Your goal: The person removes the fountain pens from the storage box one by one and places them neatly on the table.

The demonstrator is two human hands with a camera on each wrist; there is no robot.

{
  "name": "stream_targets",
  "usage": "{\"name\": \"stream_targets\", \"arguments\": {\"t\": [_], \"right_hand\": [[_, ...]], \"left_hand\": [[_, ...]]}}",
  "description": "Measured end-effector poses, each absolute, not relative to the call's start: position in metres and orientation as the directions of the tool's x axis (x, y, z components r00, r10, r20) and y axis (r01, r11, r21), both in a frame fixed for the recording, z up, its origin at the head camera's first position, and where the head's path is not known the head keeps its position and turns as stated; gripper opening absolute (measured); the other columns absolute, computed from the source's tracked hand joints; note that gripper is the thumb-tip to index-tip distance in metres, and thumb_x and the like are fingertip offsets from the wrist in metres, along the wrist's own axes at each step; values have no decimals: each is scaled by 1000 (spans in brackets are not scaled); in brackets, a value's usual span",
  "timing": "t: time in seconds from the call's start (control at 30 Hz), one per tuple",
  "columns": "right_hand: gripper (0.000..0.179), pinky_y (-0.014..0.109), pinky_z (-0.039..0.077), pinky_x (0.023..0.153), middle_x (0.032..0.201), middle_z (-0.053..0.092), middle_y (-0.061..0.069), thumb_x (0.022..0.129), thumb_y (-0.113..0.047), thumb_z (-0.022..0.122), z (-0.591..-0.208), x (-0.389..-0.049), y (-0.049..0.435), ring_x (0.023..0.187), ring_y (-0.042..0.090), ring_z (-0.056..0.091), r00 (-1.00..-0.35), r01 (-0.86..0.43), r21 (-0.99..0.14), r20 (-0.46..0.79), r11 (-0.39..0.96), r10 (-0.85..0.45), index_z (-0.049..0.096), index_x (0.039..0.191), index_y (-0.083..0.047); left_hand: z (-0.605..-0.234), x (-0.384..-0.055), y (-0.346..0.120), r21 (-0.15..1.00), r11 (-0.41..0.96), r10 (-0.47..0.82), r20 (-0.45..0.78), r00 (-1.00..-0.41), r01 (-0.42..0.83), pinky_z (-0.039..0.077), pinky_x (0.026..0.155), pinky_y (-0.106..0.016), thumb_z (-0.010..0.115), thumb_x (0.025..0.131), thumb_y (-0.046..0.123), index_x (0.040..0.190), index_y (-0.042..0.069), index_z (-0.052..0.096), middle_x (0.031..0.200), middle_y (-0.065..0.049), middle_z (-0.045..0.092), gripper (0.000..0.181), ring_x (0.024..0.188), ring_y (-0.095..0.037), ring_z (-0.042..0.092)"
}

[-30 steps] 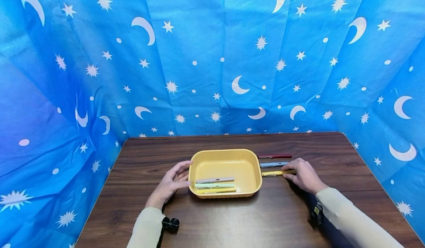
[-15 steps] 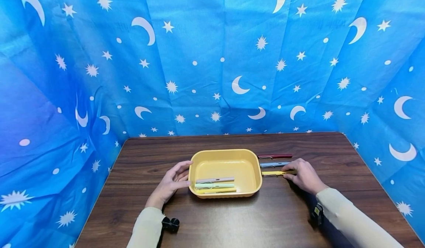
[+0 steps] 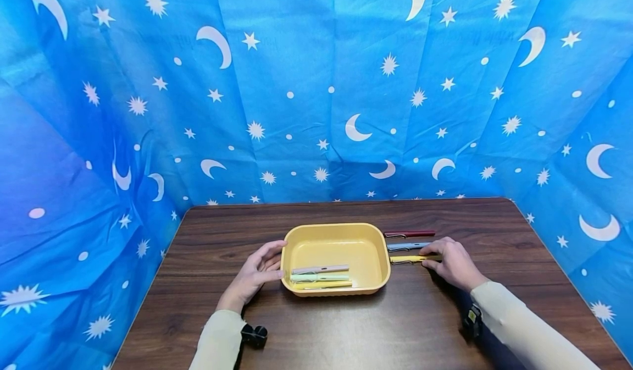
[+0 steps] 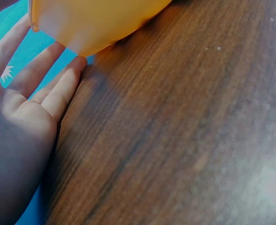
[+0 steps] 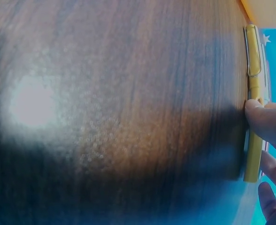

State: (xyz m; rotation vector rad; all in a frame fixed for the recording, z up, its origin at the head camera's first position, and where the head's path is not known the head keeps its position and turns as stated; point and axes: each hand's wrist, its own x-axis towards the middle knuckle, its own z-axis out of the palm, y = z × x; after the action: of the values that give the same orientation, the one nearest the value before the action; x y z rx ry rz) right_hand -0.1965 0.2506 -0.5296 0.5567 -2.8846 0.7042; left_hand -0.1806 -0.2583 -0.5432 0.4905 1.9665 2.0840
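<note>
A yellow rectangular tray [image 3: 336, 225] sits on the table. Straight fingers of my left hand [image 3: 251, 274] touch its left end, thumb near the front corner; the left wrist view shows them spread against the tray's outer wall [image 4: 95, 23]. To the right of the tray, thumb and fingers of my right hand [image 3: 454, 263] pinch a capped yellow pen [image 3: 406, 259] around its middle. That pen [image 5: 254, 51] lies along the table in the right wrist view, its wire clip near the tray. Beyond it are a light blue pen [image 3: 405, 246], partly behind the hand, and a dark red pen [image 3: 409, 233].
Inside the tray, near its front wall, lie a pale pink pen [image 3: 321, 269], a light green pen [image 3: 321, 277] and a yellow pen [image 3: 323, 285], side by side. The dark wooden table [image 3: 326, 331] meets a blue star-and-moon cloth [image 3: 306, 111] at its back and sides.
</note>
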Motion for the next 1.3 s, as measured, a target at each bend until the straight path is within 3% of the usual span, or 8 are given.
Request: {"name": "stream_targets", "arguments": {"t": [0.4,0.7,1.07,1.3], "right_hand": [[26,56,55,90,106,75,5,83,-17,83,-516,-198,259,104,29,64,-924,-380,-471,229,796,-305,78,108,-12],[30,59,55,92,118,72,13,97,-29,69,-483,-200,257,114,34,63,-946,-316,-584,253,747,-202,73,118,-8],[35,38,60,86,118,72,3,97,-42,65,-444,-205,225,106,22,68,-945,-320,-676,275,663,-176,70,123,-19],[38,49,59,92,121,72,2,95,-44,67,-433,-207,199,111,22,66,-939,-344,-727,260,595,-226,70,124,-19]], "left_hand": [[-542,-182,-258,996,-66,396,86,-914,65,44,111,-22,70,86,-6,150,2,39,157,-26,35,72,145,-35,37],[-544,-183,-259,996,-53,389,85,-917,70,43,112,-23,71,86,-6,150,4,40,156,-25,36,72,145,-36,36],[-544,-181,-259,996,-56,387,81,-919,65,44,111,-22,70,86,-7,150,3,39,157,-26,35,72,146,-40,33],[-544,-180,-258,997,-47,379,72,-922,58,44,111,-23,71,85,-6,150,4,40,156,-24,36,72,145,-38,36]]}}
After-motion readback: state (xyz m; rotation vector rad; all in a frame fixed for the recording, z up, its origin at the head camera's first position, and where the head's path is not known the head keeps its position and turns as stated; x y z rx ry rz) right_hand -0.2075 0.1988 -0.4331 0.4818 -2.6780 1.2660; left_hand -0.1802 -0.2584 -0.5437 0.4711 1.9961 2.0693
